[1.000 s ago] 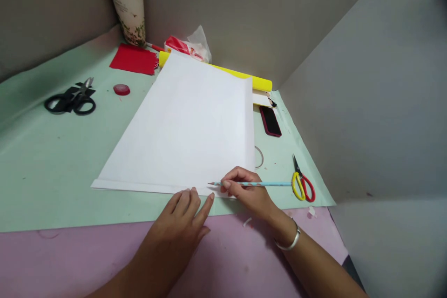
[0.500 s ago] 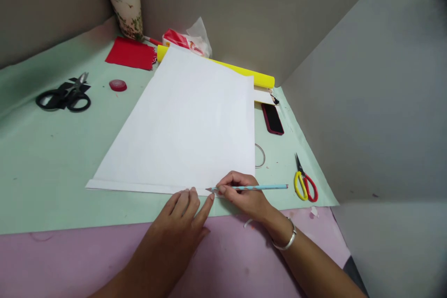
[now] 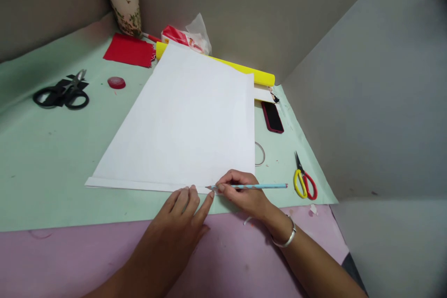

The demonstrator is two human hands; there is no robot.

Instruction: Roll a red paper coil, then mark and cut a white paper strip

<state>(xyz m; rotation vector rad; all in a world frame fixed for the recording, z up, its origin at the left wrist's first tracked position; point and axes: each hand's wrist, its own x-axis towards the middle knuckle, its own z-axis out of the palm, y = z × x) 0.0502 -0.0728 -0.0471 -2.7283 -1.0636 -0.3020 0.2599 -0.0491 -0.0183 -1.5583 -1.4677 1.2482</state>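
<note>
A large white sheet of paper (image 3: 188,116) lies on the pale green mat (image 3: 63,172), with a narrow folded strip along its near edge. My left hand (image 3: 185,214) rests flat with fingers stretched out, the fingertips touching that near edge. Just to its right, my right hand (image 3: 244,195) pinches a light blue pencil (image 3: 268,186). The pencil lies at a low slant, its tip pointing left at the folded strip close to my left index finger. Whether the tip touches the paper is hard to see.
Black-handled scissors (image 3: 63,95), a red tape roll (image 3: 116,83), red cloth (image 3: 129,50) and a patterned cup (image 3: 122,0) stand left and behind. A yellow roll (image 3: 258,76) lies behind the paper. On the right are a phone (image 3: 272,117) and yellow-red scissors (image 3: 303,181). Grey walls enclose the back and right.
The view has shifted very slightly. Both hands and the pencil keep practically the same place on the paper.
</note>
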